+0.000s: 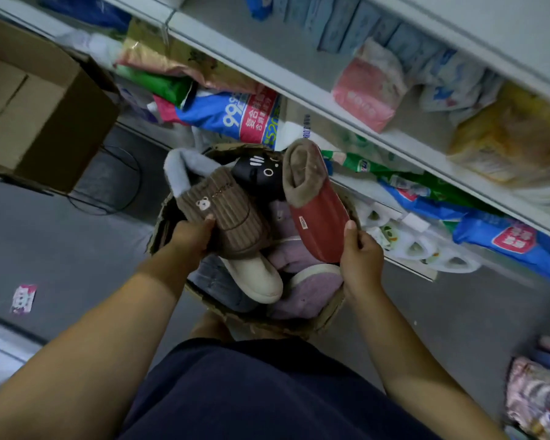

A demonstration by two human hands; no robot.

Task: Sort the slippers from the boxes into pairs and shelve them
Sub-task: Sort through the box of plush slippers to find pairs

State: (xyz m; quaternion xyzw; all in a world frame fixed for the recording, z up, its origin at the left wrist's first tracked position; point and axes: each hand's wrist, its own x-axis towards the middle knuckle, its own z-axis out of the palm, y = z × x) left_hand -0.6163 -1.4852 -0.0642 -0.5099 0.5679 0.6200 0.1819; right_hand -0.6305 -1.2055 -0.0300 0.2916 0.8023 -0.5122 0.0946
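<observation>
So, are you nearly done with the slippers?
Not nearly. No slippers show on the shelf. The left hand holds a brown slipper, the right hand a red slipper: no match. A black slipper, cream slipper and purple slipper are left in the box.

You work a shop aisle: beyond both grips, white metal shelving (299, 90) runs past, one tier carrying blue packs (340, 23), a pink pack (367, 93) and a yellow pack (515, 138), the tier beneath crammed with printed bags (229, 115) and wrapped toilet rolls (416, 246) just past your right grip (361, 265). Directly below the grips a worn cardboard box (327, 315) holds loose mixed slippers (308, 290); over it your left grip (191, 239) holds a brown slipper (229, 211), your right a red slipper (321, 223). An open carton (45, 115) stands on the grey floor (77, 249) well off beyond your left grip, and a stray wrapper (23, 298) lies on the same side.
</observation>
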